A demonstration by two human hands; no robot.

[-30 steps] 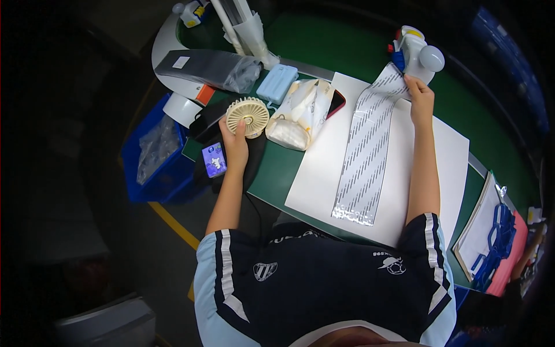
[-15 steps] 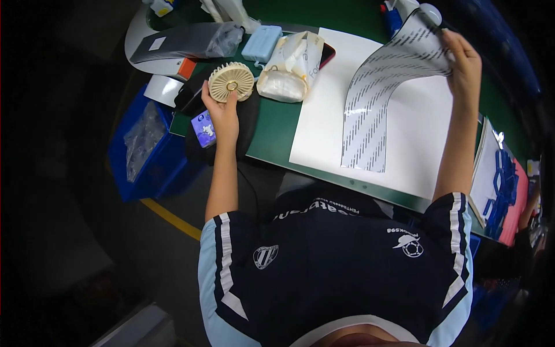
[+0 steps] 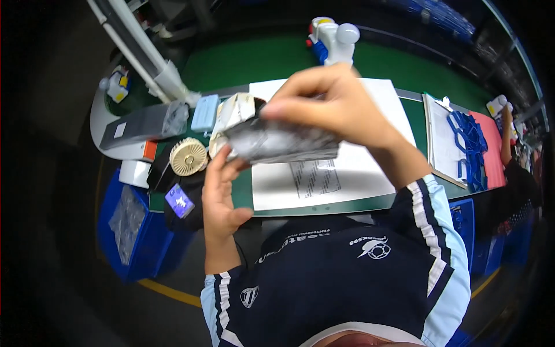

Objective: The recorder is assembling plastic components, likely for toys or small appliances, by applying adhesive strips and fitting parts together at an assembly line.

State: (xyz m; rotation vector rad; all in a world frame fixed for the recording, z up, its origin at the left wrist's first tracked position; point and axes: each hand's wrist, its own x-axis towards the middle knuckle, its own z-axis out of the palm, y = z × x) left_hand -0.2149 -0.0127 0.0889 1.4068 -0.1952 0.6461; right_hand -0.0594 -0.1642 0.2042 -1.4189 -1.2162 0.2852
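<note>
A flexible sheet (image 3: pixel 283 143) printed with rows of black dashes hangs folded above the table, blurred by motion. My right hand (image 3: pixel 341 110) pinches its upper edge between thumb and fingers. Beside the left end of the sheet is my left hand (image 3: pixel 221 199), thumb apart, fingertips close to or touching the edge; I cannot tell which. Below, the sheet's tail shows over a large white paper (image 3: pixel 370 179). A round cream hand fan (image 3: pixel 188 157) lies left of my left hand.
Left lie a light-blue block (image 3: pixel 204 113), a crumpled wrapper (image 3: pixel 234 111), a dark grey bagged box (image 3: pixel 141 125) and a purple card (image 3: pixel 180 200). Blue bin (image 3: pixel 139 237) stands lower left. A white device (image 3: pixel 335 43) stands behind; blue plastic parts (image 3: pixel 467 139) lie right. A person is far right.
My left hand has let go of the fan, which now lies on the table, and has moved right to the sheet. My right hand has swung the sheet left and folded it over.
</note>
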